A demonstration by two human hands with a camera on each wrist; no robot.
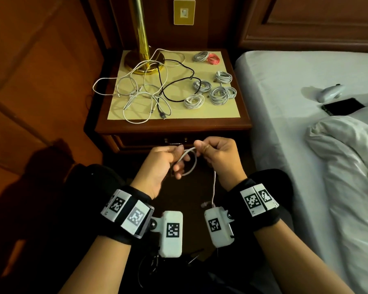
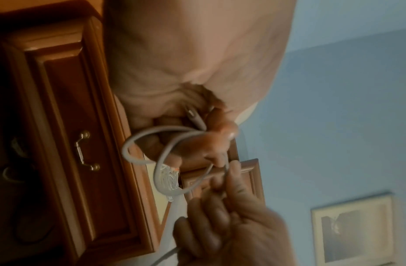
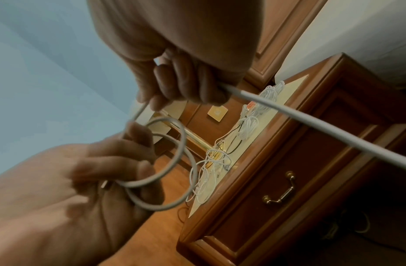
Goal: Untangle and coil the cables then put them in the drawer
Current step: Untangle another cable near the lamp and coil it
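Note:
Both hands hold one white cable (image 1: 189, 161) in front of the nightstand. My left hand (image 1: 168, 160) grips a couple of small loops of it (image 3: 174, 162), its plug end tucked against the palm (image 2: 194, 117). My right hand (image 1: 208, 151) pinches the same cable just right of the loops (image 3: 151, 102); the free tail (image 1: 214, 187) hangs down to my right wrist. On the nightstand top (image 1: 221, 111) lies a tangle of white and black cables (image 1: 147, 90) at left and several coiled cables (image 1: 212, 88) at right, one pink (image 1: 213, 59). The drawer (image 3: 277, 180) is closed.
A brass lamp base (image 1: 143, 60) stands at the back left of the nightstand, partly under the tangle. A bed (image 1: 306, 92) with white sheets borders the right side; a black phone (image 1: 342, 106) and a white object (image 1: 330, 93) lie on it. Wood panelling (image 1: 40, 81) is at left.

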